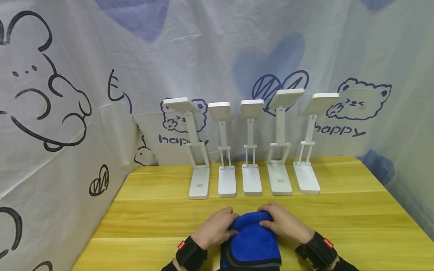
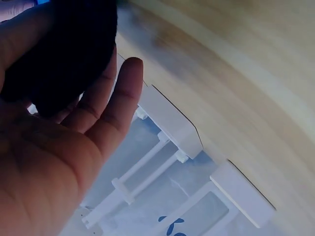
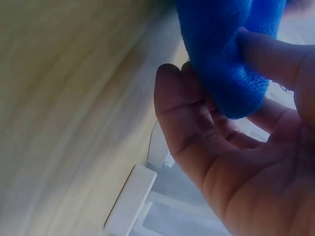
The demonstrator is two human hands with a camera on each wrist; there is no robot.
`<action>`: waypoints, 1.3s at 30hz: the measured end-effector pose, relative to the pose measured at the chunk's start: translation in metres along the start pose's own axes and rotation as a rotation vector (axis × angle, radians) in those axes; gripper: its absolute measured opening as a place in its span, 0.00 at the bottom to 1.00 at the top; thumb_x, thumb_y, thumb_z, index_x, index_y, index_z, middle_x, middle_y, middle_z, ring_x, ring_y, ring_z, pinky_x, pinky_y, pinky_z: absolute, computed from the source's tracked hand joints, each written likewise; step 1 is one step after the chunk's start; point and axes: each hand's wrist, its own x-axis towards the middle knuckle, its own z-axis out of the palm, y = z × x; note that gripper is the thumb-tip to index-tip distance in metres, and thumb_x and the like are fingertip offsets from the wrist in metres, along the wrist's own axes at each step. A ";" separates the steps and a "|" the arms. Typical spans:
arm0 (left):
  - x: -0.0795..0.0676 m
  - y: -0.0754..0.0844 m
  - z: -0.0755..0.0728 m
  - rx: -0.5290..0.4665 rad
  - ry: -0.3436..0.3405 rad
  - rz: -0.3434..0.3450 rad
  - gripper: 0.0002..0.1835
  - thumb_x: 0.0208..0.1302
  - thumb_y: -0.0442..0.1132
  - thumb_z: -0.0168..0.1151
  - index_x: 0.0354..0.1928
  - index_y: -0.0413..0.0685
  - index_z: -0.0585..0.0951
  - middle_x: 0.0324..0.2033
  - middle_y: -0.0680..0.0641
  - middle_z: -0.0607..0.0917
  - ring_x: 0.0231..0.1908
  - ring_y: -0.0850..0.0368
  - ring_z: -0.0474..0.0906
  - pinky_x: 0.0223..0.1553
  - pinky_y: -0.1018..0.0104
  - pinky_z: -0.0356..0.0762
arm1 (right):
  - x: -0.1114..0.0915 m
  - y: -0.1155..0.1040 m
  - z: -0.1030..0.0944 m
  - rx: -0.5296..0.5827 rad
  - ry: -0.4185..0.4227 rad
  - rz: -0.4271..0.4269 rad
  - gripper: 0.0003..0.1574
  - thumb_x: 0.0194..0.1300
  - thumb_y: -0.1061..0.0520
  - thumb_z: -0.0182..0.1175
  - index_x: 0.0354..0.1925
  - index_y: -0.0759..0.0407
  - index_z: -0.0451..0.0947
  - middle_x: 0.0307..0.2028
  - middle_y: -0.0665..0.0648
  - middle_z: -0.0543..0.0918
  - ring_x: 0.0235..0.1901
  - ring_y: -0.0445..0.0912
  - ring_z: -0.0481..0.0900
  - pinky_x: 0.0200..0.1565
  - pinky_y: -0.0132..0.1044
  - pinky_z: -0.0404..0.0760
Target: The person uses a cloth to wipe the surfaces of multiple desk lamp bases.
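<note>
A folded blue plush cloth [image 1: 255, 237] with black edging lies at the front middle of the wooden table, its lower part cut off by the frame. My left hand [image 1: 217, 227] grips its upper left side, thumb toward me. On the upper right corner, my right hand [image 1: 283, 222] pinches the fabric between thumb and fingers. The right wrist view shows the blue cloth [image 3: 221, 54] as a rounded fold between thumb and curled fingers. In the left wrist view the cloth [image 2: 81, 54] looks nearly black and passes between thumb and fingers.
Several white folding phone stands [image 1: 251, 178] stand in a row along the back of the table [image 1: 152, 210], beyond both hands. A pale printed curtain [image 1: 210, 49] hangs behind and beside the table. Both wrists wear black straps [image 1: 318, 248].
</note>
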 end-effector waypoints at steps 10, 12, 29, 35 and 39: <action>-0.007 -0.014 -0.010 -0.124 0.033 -0.049 0.16 0.48 0.28 0.61 0.37 0.52 0.71 0.23 0.55 0.75 0.23 0.62 0.69 0.24 0.70 0.69 | 0.007 -0.005 0.003 0.134 -0.019 0.028 0.32 0.62 0.50 0.62 0.60 0.62 0.70 0.45 0.57 0.80 0.37 0.44 0.77 0.38 0.45 0.80; -0.010 -0.019 -0.012 -0.104 0.028 -0.061 0.17 0.50 0.27 0.58 0.42 0.52 0.72 0.25 0.53 0.78 0.24 0.62 0.72 0.26 0.69 0.72 | 0.009 -0.005 0.004 0.147 -0.025 0.019 0.33 0.62 0.50 0.62 0.61 0.62 0.69 0.42 0.57 0.81 0.36 0.44 0.78 0.37 0.45 0.81; -0.032 -0.052 -0.025 -0.120 -0.024 -0.332 0.36 0.46 0.59 0.70 0.55 0.47 0.76 0.45 0.46 0.84 0.41 0.55 0.78 0.42 0.55 0.79 | 0.031 -0.024 0.023 0.110 -0.065 -0.020 0.23 0.64 0.50 0.59 0.53 0.63 0.76 0.41 0.56 0.83 0.37 0.42 0.77 0.37 0.42 0.80; -0.040 -0.062 -0.035 -0.085 0.008 -0.334 0.19 0.48 0.46 0.73 0.42 0.49 0.80 0.35 0.50 0.83 0.35 0.55 0.77 0.37 0.55 0.78 | 0.046 -0.032 0.031 0.072 -0.041 -0.032 0.23 0.64 0.51 0.60 0.52 0.64 0.77 0.40 0.58 0.83 0.38 0.45 0.78 0.39 0.45 0.80; -0.046 -0.070 -0.039 -0.102 0.025 -0.318 0.13 0.49 0.40 0.72 0.34 0.53 0.77 0.29 0.53 0.79 0.31 0.56 0.74 0.34 0.57 0.75 | 0.057 -0.039 0.037 0.073 -0.036 -0.036 0.24 0.64 0.50 0.59 0.53 0.63 0.76 0.43 0.59 0.83 0.41 0.47 0.78 0.43 0.47 0.80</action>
